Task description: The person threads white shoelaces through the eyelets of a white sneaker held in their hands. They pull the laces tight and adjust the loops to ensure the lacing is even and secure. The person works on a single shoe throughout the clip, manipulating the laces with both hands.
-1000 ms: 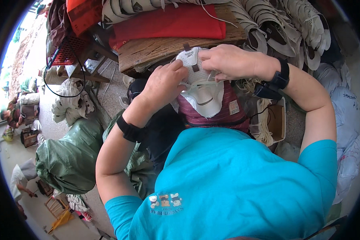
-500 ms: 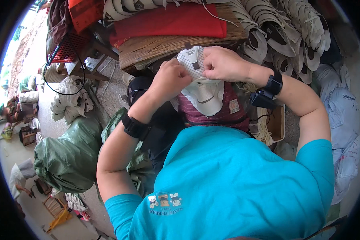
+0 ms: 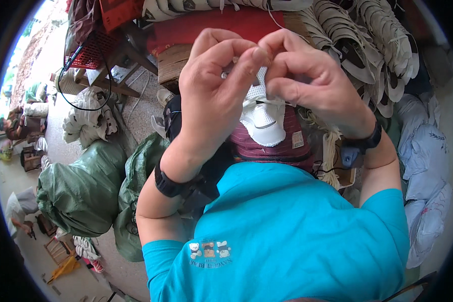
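A white shoe upper (image 3: pixel 260 115) with mesh panels hangs between my two hands, raised close to the camera. My left hand (image 3: pixel 214 95) pinches its top edge with thumb and fingers. My right hand (image 3: pixel 307 80) grips the same top edge from the other side, fingertips touching those of the left. A thin white lace crosses the upper just under my fingers. Both wrists wear black bands. Below the upper lies a dark red striped cloth (image 3: pixel 277 148) on my lap, above my turquoise shirt.
A heap of white shoe uppers (image 3: pixel 367 45) lies at the top right, on a wooden bench (image 3: pixel 173 63) with a red cushion. Green sacks (image 3: pixel 85 191) stand on the floor to the left, a red crate (image 3: pixel 93 48) beyond them. White bags (image 3: pixel 425 166) sit at the right.
Both hands have lifted the white shoe upper higher and nearer the camera, and drawn together at its top edge.
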{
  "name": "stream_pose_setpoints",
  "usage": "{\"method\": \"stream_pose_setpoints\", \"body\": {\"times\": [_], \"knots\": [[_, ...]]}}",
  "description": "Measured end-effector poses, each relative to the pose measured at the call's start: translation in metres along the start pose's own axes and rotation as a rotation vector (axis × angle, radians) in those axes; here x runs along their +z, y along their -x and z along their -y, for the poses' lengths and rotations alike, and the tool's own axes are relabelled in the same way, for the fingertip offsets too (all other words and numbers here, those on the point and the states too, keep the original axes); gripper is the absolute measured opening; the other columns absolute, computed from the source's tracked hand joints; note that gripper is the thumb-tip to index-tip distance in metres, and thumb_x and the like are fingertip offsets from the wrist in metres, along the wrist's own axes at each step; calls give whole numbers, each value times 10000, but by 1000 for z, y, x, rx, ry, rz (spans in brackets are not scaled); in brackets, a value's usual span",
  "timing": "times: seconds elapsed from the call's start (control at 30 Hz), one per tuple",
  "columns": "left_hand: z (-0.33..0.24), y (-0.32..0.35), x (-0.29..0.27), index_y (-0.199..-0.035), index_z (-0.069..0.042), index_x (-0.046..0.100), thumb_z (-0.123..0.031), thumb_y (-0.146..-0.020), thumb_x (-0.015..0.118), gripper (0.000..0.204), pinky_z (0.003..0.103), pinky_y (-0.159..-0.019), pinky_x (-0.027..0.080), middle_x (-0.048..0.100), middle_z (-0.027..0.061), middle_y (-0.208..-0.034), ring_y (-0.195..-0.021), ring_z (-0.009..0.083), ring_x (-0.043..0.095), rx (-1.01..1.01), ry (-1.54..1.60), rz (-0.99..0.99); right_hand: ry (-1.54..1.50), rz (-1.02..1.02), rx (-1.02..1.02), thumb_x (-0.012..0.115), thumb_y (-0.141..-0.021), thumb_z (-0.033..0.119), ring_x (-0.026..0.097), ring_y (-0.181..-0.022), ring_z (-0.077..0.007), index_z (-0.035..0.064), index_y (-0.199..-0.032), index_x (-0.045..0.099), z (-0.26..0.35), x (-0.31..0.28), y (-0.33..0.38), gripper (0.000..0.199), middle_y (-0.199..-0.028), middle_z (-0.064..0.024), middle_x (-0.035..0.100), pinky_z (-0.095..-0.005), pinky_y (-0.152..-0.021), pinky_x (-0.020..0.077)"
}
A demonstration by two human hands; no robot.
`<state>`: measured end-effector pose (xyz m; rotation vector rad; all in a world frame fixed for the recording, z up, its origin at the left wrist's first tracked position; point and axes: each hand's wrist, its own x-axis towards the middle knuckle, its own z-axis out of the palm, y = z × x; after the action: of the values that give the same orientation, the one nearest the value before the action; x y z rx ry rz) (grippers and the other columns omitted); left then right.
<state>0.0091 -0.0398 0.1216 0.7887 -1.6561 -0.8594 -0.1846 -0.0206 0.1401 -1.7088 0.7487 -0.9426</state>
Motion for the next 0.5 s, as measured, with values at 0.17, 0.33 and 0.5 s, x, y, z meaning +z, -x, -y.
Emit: {"method": "stream_pose_setpoints", "body": {"times": [0.17, 0.33, 0.5], "knots": [[51, 1, 2, -978, 4, 720, -187, -974, 641, 207, 271, -795, 491, 657, 45, -962, -910, 108, 609, -419, 362, 77, -330, 167, 362, 606, -1001, 215, 560, -705, -63, 27, -978, 656, -27, 1, -10, 196, -875, -23, 660, -215, -673, 455], [77, 12, -17, -1040, 4, 705, -181, -967, 654, 205, 264, -840, 503, 712, 20, -953, -924, 75, 610, -535, 243, 803, -420, 188, 322, 591, -1014, 276, 550, -618, -58, 37, -965, 658, -22, 5, -10, 253, -878, -52, 699, -205, -618, 458], [91, 34, 5, -984, -20, 690, -197, -976, 631, 187, 214, -630, 392, 596, -33, -806, -702, 34, 492, -719, 464, 288, -486, -238, 343, 505, -1053, 236, 689, -843, -127, -7, -1107, 650, -60, 3, -16, 289, -1007, -94, 709, -290, -806, 577]]}}
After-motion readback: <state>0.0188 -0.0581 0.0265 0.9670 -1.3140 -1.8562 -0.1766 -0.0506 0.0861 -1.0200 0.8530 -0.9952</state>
